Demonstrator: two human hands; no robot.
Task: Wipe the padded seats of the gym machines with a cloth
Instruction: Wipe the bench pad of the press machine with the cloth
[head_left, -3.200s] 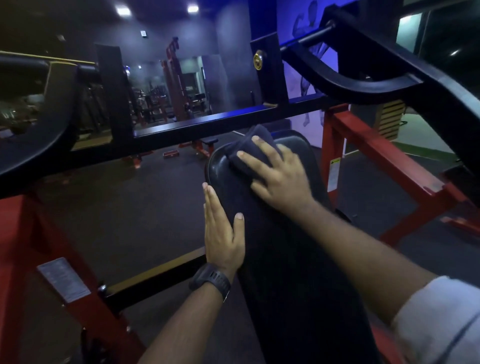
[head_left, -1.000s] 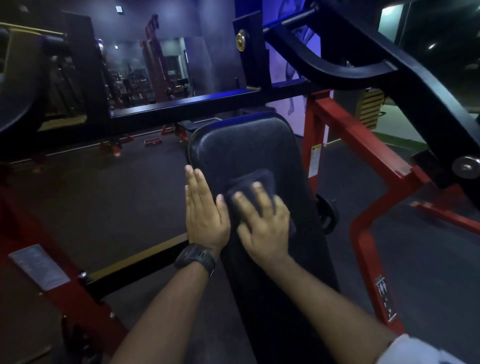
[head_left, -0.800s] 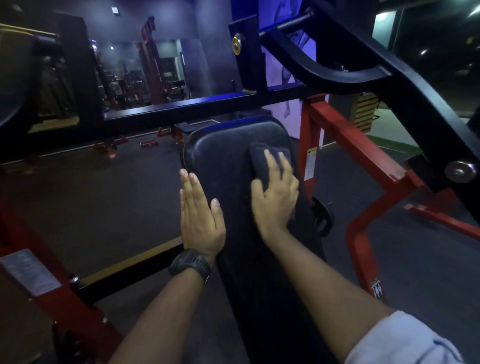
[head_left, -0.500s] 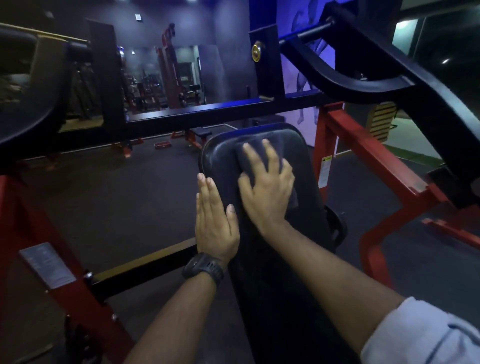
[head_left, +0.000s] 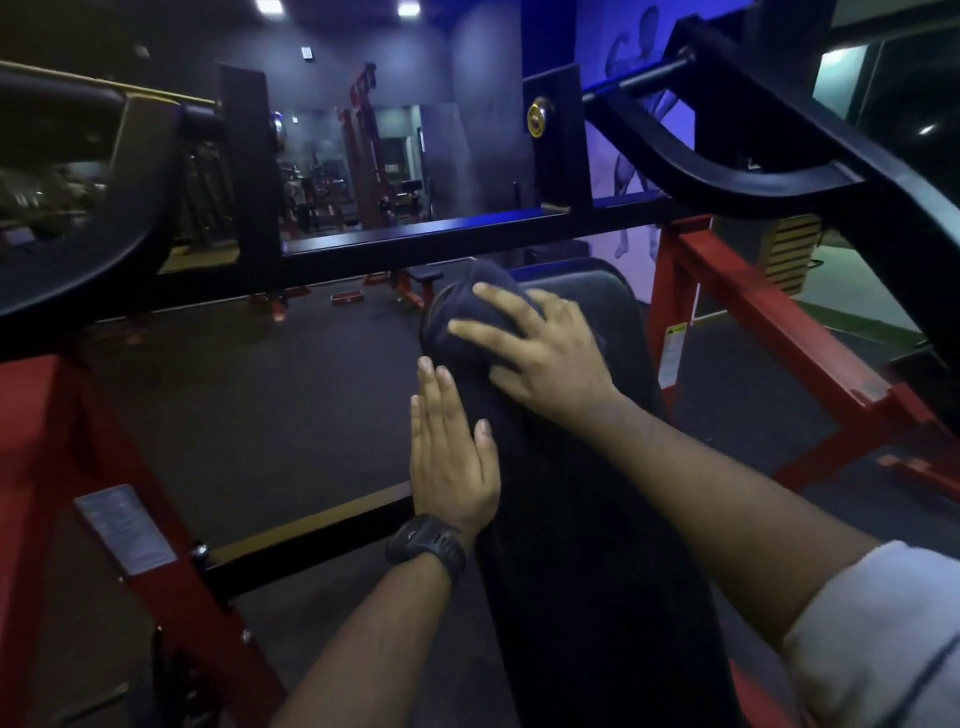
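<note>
The head camera looks down at a long black padded seat (head_left: 587, 519) on a gym machine. The room is dim, so dark things are hard to tell apart.

A dark cloth (head_left: 457, 317) lies on the far left corner of the seat. The right hand (head_left: 545, 358) presses flat on it with its fingers (head_left: 498, 296) spread wide. The hand covers part of the cloth. The cloth is almost the same colour as the seat, so its edges are hard to find.

The left hand (head_left: 452, 457) rests against the left side of the seat, just below the cloth. Its fingers are straight and pressed together, and the thumb lies on top of the seat. A black watch (head_left: 426, 545) sits on that wrist.

A white sleeve (head_left: 878, 639) shows at the bottom right, cut off by the edge. The near end of the seat is cut off too.

A black bar (head_left: 441, 244) runs across behind the seat. Red frame (head_left: 753, 312) parts stand on both sides. A pale sticker (head_left: 124, 527) is on the left red part, but its words are too small to read. The floor (head_left: 285, 389) is dark. More machines stand far back, blurry and dim.
</note>
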